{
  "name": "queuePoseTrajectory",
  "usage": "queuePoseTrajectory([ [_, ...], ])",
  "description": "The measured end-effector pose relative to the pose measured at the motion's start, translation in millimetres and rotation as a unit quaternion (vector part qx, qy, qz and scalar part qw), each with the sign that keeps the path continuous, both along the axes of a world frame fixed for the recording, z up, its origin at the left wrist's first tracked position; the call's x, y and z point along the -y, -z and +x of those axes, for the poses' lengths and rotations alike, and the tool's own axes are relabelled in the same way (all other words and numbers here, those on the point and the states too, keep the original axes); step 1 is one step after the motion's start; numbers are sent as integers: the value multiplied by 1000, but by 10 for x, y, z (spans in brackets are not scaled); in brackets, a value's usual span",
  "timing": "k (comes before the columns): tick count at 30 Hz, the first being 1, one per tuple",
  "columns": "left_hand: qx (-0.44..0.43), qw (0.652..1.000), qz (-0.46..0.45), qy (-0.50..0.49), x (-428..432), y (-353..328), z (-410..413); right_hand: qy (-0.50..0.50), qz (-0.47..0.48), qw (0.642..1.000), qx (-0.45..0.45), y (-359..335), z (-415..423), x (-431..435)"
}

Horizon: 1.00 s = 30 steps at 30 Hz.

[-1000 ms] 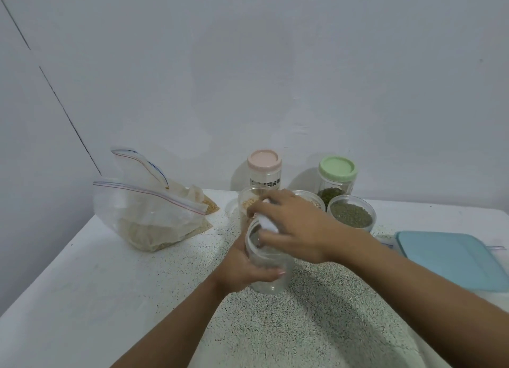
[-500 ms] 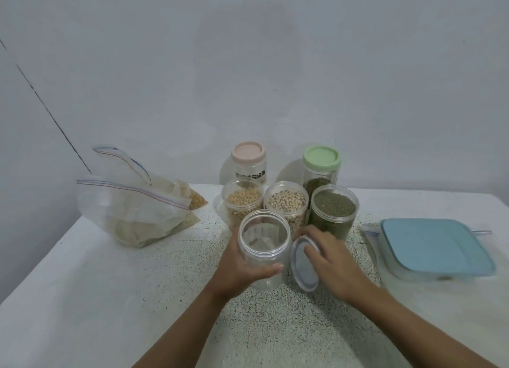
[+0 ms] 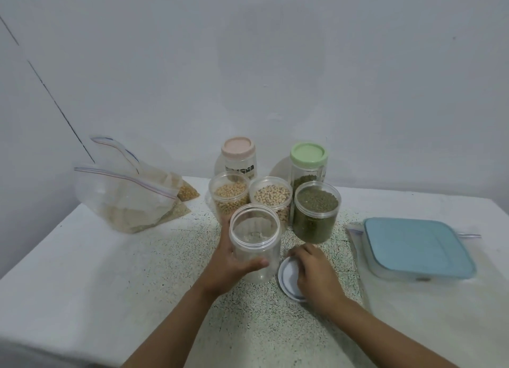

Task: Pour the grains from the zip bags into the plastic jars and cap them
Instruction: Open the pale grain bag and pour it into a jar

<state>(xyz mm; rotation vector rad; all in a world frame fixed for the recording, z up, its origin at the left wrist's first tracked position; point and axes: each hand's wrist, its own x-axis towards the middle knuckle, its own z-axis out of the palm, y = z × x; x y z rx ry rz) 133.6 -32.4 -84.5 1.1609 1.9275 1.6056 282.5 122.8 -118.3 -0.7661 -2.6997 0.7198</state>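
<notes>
Tabletop (image 3: 110,271), white, speckled with dark grains at the middle.

- Empty jar (image 3: 254,243): clear plastic, uncapped, upright, front centre. Left grip (image 3: 231,268) wraps it from the left, thumb across the front wall.
- Lid (image 3: 287,278): white, just right of the empty jar, low on the tabletop. Right grip (image 3: 316,277) covers its right half, fingers curled over the far rim; whether the lid lies fully flat cannot be told.
- Three open jars in a row behind: tan beans (image 3: 230,194), pale beans (image 3: 271,197), green grains (image 3: 315,210), the last nearest the right grip.
- Two capped jars at the wall: pink cap (image 3: 238,158), green cap (image 3: 309,161), the latter part-filled with green grains.
- Zip bags (image 3: 126,199): far left, unsealed, slumped, pale grains in the bottom; a small pack of yellow kernels (image 3: 187,193) behind them.
- Box (image 3: 416,249): blue-lidded, far right, on a flat zip bag (image 3: 355,230).
</notes>
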Motion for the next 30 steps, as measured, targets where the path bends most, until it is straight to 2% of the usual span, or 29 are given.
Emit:
queuePoseTrajectory([
  [3,15,1000,2,-4,2,-30,28,-54,56,997,25,49,17,-44],
  [5,26,1000,2,-9,0,-50,72,-48,40,998,6,17,5,-52],
  [8,33,999,-13,0,24,-60,109,-11,-58,995,-84,-154,-34,-60],
  [11,20,998,-52,34,97,-99,43,-4,-201,965,-167,-488,-57,-74],
  [16,-31,994,-89,57,370,-346,-174,-21,-302,919,-254,-1076,-171,-93],
  [22,-72,994,-11,-75,856,-835,-477,-115,-252,943,-183,-1615,-590,17],
  [27,-178,965,-47,-185,1293,-1063,-979,-207,-144,964,-87,-1868,-1074,379],
  [30,-214,948,-59,-230,1543,-1139,-1328,-228,-112,966,-48,-1893,-1417,700],
])
